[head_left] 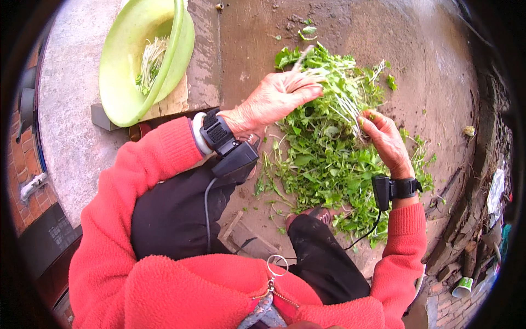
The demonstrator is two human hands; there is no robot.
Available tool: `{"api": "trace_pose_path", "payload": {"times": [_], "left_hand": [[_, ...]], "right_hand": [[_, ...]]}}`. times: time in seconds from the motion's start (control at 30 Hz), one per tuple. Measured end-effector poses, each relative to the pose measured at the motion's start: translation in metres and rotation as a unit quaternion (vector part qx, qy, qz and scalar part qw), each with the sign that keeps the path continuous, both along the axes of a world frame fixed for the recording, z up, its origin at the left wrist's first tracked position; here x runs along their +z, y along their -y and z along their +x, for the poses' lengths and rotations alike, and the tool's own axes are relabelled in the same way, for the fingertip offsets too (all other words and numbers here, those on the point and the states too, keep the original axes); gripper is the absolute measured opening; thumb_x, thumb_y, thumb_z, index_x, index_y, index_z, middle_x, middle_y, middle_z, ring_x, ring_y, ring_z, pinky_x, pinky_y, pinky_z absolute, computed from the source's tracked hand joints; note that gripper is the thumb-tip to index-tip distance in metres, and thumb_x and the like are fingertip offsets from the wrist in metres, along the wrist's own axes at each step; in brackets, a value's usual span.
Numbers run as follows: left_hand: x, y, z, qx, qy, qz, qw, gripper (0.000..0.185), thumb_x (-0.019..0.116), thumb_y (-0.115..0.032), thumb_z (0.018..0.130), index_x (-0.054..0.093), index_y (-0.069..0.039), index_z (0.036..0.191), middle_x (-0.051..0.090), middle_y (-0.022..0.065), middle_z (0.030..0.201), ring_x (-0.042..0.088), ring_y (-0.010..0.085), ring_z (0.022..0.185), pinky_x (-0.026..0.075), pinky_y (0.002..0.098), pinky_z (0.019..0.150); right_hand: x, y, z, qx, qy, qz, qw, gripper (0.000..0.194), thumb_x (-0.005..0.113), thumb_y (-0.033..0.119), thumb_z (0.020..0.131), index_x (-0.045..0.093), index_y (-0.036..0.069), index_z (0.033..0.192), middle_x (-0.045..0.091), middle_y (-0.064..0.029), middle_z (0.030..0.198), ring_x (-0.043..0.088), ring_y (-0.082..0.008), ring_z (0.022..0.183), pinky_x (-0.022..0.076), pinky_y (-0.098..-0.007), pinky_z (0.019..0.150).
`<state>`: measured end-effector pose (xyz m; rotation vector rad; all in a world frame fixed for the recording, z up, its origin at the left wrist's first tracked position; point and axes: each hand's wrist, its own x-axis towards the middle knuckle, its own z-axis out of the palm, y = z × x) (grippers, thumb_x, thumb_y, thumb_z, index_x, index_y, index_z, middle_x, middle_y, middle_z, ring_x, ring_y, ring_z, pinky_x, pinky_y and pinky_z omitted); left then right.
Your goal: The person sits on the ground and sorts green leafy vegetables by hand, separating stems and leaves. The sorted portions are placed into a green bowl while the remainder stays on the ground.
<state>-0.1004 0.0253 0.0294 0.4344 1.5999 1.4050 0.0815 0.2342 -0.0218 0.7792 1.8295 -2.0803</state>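
My left hand (283,95) is closed around a bunch of pale-stemmed leafy greens (309,77), its stems sticking out past the fingers. To the right and a little lower, my right hand (384,135) pinches several thin white stems (345,107) near their root end between thumb and fingers. Both hands are above a large loose heap of leafy greens (316,177) on the ground. Whether the right hand's stems are fully free of the heap is hard to tell. At the upper left, a light green plastic basin (117,78) holds a bundle of similar white-stemmed greens (153,61).
The basin is tilted on a ledge beside a concrete slab (70,135). My shoes (318,216) stand close to the heap. Along the right edge are old timber (460,205), sticks and a paper cup (463,287). A cable (208,214) runs from the left wrist device (236,158).
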Motion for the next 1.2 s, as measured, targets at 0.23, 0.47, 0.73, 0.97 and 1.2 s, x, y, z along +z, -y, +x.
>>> {"api": "trace_pose_path", "payload": {"times": [0.23, 0.47, 0.73, 0.97, 1.2], "left_hand": [[-0.006, 0.007, 0.015, -0.239, -0.272, 0.092, 0.928, 0.032, 0.069, -0.010, 0.088, 0.065, -0.006, 0.119, 0.068, 0.0105, 0.109, 0.064, 0.0213, 0.102, 0.049, 0.0307, 0.091], [-0.009, 0.020, 0.031, -0.261, -0.360, 0.072, 0.893, 0.020, 0.068, -0.007, 0.085, 0.065, -0.004, 0.104, 0.067, 0.0106, 0.097, 0.066, 0.0284, 0.091, 0.052, 0.0355, 0.079], [-0.005, 0.020, 0.038, -0.232, -0.341, 0.014, 0.911, 0.015, 0.067, -0.009, 0.087, 0.071, -0.006, 0.101, 0.070, 0.0058, 0.087, 0.065, 0.0150, 0.077, 0.051, 0.0282, 0.071], [0.001, 0.026, 0.045, -0.180, -0.301, -0.028, 0.936, 0.017, 0.069, -0.012, 0.088, 0.073, -0.005, 0.103, 0.073, 0.0065, 0.092, 0.064, 0.0083, 0.083, 0.050, 0.0253, 0.075], [0.006, 0.036, 0.053, -0.180, -0.249, -0.015, 0.951, 0.021, 0.069, -0.013, 0.088, 0.071, -0.004, 0.107, 0.072, 0.0042, 0.094, 0.063, 0.0071, 0.085, 0.050, 0.0241, 0.077]], "right_hand": [[0.010, 0.024, 0.016, 0.050, -0.021, -0.054, 0.997, 0.031, 0.063, 0.032, 0.093, 0.064, 0.004, 0.107, 0.059, 0.0061, 0.082, 0.050, -0.0030, 0.068, 0.0414, -0.0198, 0.061], [0.020, 0.041, 0.033, 0.015, -0.016, -0.094, 0.995, 0.029, 0.061, 0.023, 0.097, 0.065, 0.003, 0.118, 0.065, 0.0020, 0.103, 0.056, -0.0052, 0.091, 0.0453, -0.0224, 0.082], [-0.002, 0.036, 0.052, -0.081, 0.010, 0.002, 0.997, 0.027, 0.056, 0.026, 0.100, 0.066, 0.006, 0.115, 0.065, 0.0050, 0.096, 0.054, -0.0019, 0.078, 0.0449, -0.0189, 0.071], [-0.019, 0.034, 0.092, 0.056, 0.092, 0.687, 0.719, 0.042, 0.065, 0.017, 0.091, 0.055, 0.001, 0.128, 0.066, -0.0191, 0.108, 0.063, -0.0270, 0.099, 0.0502, -0.0370, 0.086], [0.026, 0.085, 0.070, 0.007, -0.183, 0.526, 0.831, 0.035, 0.066, 0.021, 0.090, 0.060, 0.010, 0.123, 0.057, -0.0170, 0.127, 0.053, -0.0341, 0.117, 0.0443, -0.0449, 0.095]]}}
